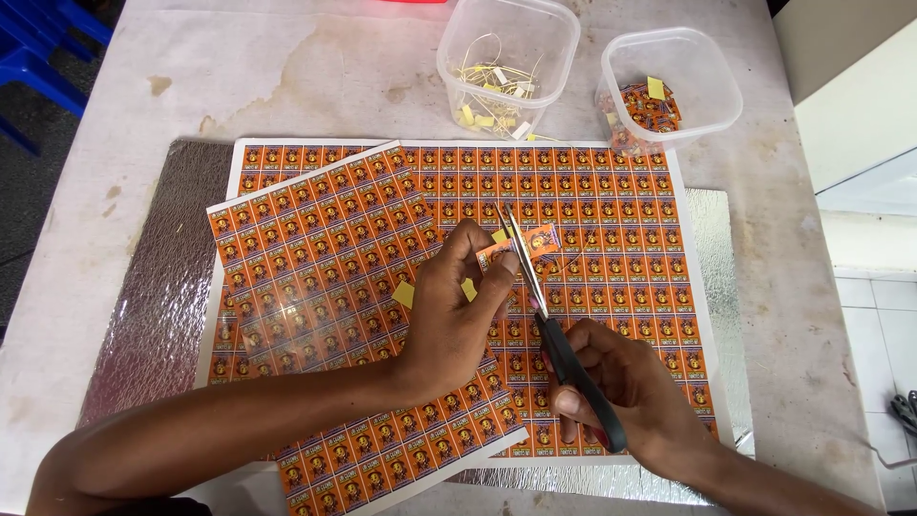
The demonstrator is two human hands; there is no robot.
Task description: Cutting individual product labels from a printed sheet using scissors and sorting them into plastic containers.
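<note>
The left hand (449,320) pinches a small orange printed paper label (521,245) above the sheets; the right hand (621,392) grips black-handled scissors (544,315). Featherlight, floppy; best held by its edge.

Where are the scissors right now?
The scissors are in the middle of the head view, held in the right hand, blades pointing up at a small orange sticker strip pinched by the left hand.
</note>
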